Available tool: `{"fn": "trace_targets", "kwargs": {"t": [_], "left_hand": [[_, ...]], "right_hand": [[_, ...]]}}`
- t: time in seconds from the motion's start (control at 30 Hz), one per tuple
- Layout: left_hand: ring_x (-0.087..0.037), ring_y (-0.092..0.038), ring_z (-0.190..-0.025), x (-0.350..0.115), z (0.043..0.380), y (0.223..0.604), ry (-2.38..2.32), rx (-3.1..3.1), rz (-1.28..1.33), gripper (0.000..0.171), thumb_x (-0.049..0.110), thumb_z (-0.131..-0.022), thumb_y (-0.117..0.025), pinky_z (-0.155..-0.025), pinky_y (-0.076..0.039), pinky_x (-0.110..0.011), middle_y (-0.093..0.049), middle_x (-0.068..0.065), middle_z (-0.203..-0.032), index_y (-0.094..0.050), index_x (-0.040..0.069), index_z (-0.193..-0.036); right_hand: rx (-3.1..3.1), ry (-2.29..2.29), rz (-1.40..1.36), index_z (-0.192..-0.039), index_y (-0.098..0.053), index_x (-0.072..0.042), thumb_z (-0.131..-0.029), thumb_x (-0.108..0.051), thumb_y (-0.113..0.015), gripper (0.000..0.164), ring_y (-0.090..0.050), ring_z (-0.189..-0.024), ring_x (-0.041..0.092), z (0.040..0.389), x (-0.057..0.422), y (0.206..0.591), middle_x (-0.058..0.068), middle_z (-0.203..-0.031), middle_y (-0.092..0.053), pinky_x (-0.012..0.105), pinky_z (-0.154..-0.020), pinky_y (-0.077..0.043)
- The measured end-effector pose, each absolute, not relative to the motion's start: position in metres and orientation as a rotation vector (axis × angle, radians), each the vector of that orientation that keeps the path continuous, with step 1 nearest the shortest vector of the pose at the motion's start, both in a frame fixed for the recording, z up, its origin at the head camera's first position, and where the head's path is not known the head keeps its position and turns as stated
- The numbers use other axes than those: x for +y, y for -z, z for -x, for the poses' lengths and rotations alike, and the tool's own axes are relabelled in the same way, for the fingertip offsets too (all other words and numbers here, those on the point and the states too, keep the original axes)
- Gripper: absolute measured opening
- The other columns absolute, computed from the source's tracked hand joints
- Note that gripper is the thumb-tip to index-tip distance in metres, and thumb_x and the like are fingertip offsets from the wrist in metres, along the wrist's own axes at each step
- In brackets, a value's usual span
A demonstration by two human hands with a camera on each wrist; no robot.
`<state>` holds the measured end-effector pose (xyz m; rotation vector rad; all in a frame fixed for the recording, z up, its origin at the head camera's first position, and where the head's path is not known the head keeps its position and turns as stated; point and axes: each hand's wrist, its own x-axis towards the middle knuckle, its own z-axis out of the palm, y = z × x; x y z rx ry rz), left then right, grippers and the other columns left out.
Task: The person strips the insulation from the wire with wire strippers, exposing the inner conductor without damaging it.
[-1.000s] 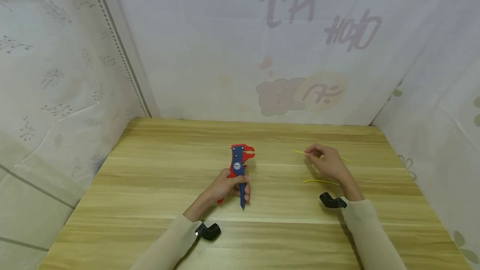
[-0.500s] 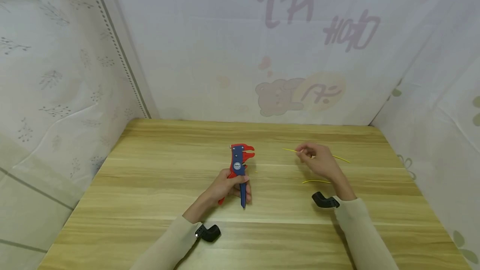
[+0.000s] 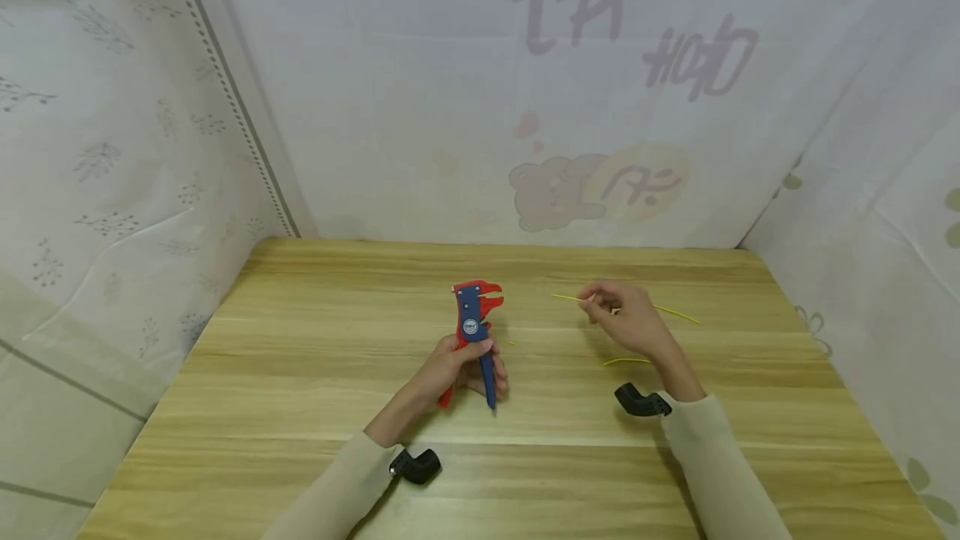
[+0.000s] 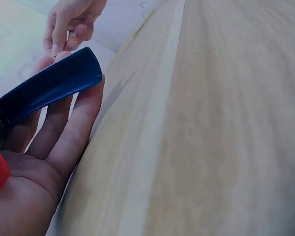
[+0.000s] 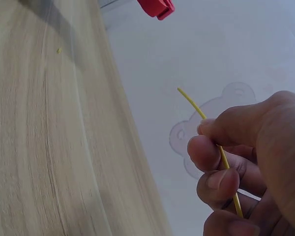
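My left hand (image 3: pixel 457 367) holds a red and blue wire stripper (image 3: pixel 470 311) around its handles, with the tool's jaws spread and facing right. In the left wrist view the blue handle (image 4: pixel 54 83) lies across the fingers. To the right, my right hand (image 3: pixel 626 317) pinches a thin yellow wire (image 5: pixel 191 102) between thumb and forefinger. The wire's tip points left at the stripper, with a gap between them. At the top of the right wrist view a red part of the stripper (image 5: pixel 157 7) shows. The wire's rear part runs under the curled fingers.
Two more yellow wires lie on the wooden table (image 3: pixel 337 407): one behind the right hand (image 3: pixel 678 314), one partly hidden below it (image 3: pixel 626 360). A tiny yellow scrap (image 3: pixel 512 343) lies right of the stripper. Printed cloth (image 3: pixel 420 90) hangs behind and at both sides.
My right hand has moved left with the wire, bringing its tip closer to the stripper. The stripper has shifted slightly up and left and tilted a little. The other wires stay put.
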<state>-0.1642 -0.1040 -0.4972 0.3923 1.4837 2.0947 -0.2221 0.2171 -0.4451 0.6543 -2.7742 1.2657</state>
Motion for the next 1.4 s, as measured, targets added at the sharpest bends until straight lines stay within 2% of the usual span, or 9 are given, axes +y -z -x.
{"fn": "trace_targets", "kwargs": {"t": [0.2, 0.4, 0.63, 0.8, 0.93, 1.13, 1.4], "left_hand": [[-0.024, -0.078, -0.080, -0.102, 0.165, 0.496, -2.115, 1.459, -0.395, 0.045, 0.029, -0.107, -0.054, -0.073, -0.066, -0.041, -0.077, -0.006, -0.090, -0.047, -0.014, -0.119], [-0.023, -0.078, -0.079, -0.101, 0.164, 0.495, -2.158, 1.443, -0.421, 0.040, 0.023, -0.107, -0.054, -0.072, -0.065, -0.039, -0.076, -0.006, -0.091, -0.045, -0.013, -0.121], [-0.023, -0.077, -0.076, -0.100, 0.160, 0.488, -2.158, 1.491, -0.412, 0.039, 0.016, -0.102, -0.061, -0.071, -0.065, -0.040, -0.073, -0.006, -0.086, -0.044, -0.014, -0.119], [-0.022, -0.077, -0.074, -0.097, 0.157, 0.486, -2.149, 1.515, -0.417, 0.037, 0.013, -0.100, -0.063, -0.070, -0.065, -0.038, -0.073, -0.005, -0.084, -0.045, -0.014, -0.118], [-0.021, -0.076, -0.073, -0.095, 0.156, 0.485, -2.159, 1.516, -0.427, 0.032, 0.011, -0.099, -0.063, -0.070, -0.065, -0.037, -0.073, -0.005, -0.083, -0.047, -0.012, -0.116], [-0.020, -0.076, -0.073, -0.093, 0.155, 0.486, -2.178, 1.502, -0.490, 0.017, 0.008, -0.099, -0.062, -0.071, -0.065, -0.037, -0.072, -0.005, -0.083, -0.054, -0.002, -0.111], [-0.020, -0.076, -0.074, -0.092, 0.154, 0.484, -2.184, 1.475, -0.537, 0.016, 0.005, -0.098, -0.062, -0.073, -0.065, -0.038, -0.072, -0.006, -0.085, -0.054, 0.000, -0.111]], "right_hand": [[-2.781, -1.302, -0.684, -0.112, -0.070, -0.007, -0.102, -0.021, -0.064, 0.018, -0.068, -0.069, 0.032, 0.219, 0.210, 0.443, 0.016, -0.081, -0.071, 0.025, -0.060, -0.047], [-2.772, -1.313, -0.722, -0.112, -0.070, -0.009, -0.102, -0.021, -0.064, 0.016, -0.067, -0.065, 0.030, 0.216, 0.204, 0.439, 0.015, -0.078, -0.071, 0.024, -0.054, -0.043], [-2.748, -1.323, -0.745, -0.111, -0.069, -0.014, -0.102, -0.022, -0.065, 0.013, -0.065, -0.063, 0.030, 0.214, 0.203, 0.435, 0.015, -0.077, -0.070, 0.024, -0.052, -0.038], [-2.716, -1.329, -0.768, -0.110, -0.070, -0.013, -0.100, -0.018, -0.067, 0.011, -0.064, -0.060, 0.018, 0.211, 0.199, 0.430, 0.003, -0.073, -0.069, 0.024, -0.053, -0.042], [-2.707, -1.330, -0.781, -0.110, -0.071, -0.013, -0.100, -0.018, -0.067, 0.011, -0.063, -0.060, 0.013, 0.209, 0.196, 0.428, -0.006, -0.070, -0.066, 0.025, -0.054, -0.044], [-2.706, -1.335, -0.789, -0.110, -0.070, -0.015, -0.100, -0.019, -0.067, 0.011, -0.059, -0.058, 0.012, 0.206, 0.193, 0.424, -0.007, -0.069, -0.064, 0.024, -0.055, -0.044], [-2.669, -1.374, -0.834, -0.108, -0.070, -0.016, -0.100, -0.017, -0.068, 0.009, -0.054, -0.055, 0.008, 0.204, 0.187, 0.421, -0.007, -0.067, -0.062, 0.022, -0.050, -0.037]]}}
